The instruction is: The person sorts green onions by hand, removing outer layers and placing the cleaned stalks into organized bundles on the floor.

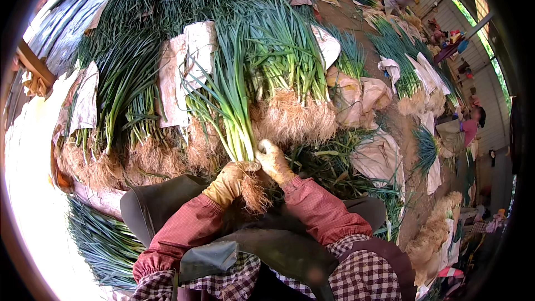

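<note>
A small bunch of green onions (240, 133) stands tilted before me, its pale stems low and its long leaves spread up and away. My left hand (230, 179), in a stained yellowish glove, is closed around the stems just above the roots. Below that grip hang the bunch's brown roots (253, 194). My right hand (273, 163), gloved alike, has its fingers curled against the right side of the same stems; its fingertips are partly hidden. Just beyond it lies a thick row of green onions (288, 67) with bushy pale roots (294, 115) facing me.
More green onions (121, 79) lie at the left, with cloth pieces (200, 50) among them. Loose trimmed leaves (330, 163) and a crumpled sack (378, 156) are at my right. Further bundles (96, 242) lie beside my left knee. Other people (470, 127) sit along the right side.
</note>
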Motion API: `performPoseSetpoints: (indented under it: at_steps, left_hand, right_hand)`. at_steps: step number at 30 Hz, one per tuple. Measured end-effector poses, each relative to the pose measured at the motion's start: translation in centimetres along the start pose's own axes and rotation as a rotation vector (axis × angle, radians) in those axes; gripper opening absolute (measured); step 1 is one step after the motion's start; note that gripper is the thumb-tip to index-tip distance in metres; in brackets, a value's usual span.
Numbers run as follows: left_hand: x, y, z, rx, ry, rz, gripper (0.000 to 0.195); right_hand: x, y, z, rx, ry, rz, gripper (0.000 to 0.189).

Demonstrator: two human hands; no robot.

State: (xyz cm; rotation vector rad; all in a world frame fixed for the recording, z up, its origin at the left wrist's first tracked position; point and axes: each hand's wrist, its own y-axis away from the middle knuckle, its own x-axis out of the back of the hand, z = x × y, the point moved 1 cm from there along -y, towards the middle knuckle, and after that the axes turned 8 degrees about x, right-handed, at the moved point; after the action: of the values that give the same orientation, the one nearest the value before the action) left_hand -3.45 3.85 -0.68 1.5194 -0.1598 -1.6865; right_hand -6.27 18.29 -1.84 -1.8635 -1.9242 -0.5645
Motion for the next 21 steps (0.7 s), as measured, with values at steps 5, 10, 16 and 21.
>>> performPoseSetpoints:
  at_steps: [5,10,16,21]
  left_hand:
    - [0.0,2.2,0.3,0.003,0.181,-0.256,0.015]
    - [-0.7,3.1,0.4,-0.063,0.010,-0.308,0.017]
    - [1.1,2.6,0.3,-0.100,0.086,-0.206,0.024]
    - [-0.2,3.6,0.6,-0.085,0.094,-0.049,0.013]
  right_hand:
    - [0.9,-3.5,-3.8,-0.364,-0.969,-0.272,0.024]
    - [0.8,-3.6,-4.1,-0.451,-0.851,-0.219,0.015]
    - [0.8,-2.1,-5.1,-0.467,-1.330,-0.104,0.021]
    - [0.7,-0.2,-2.4,-0.418,-0.601,-0.163,0.018]
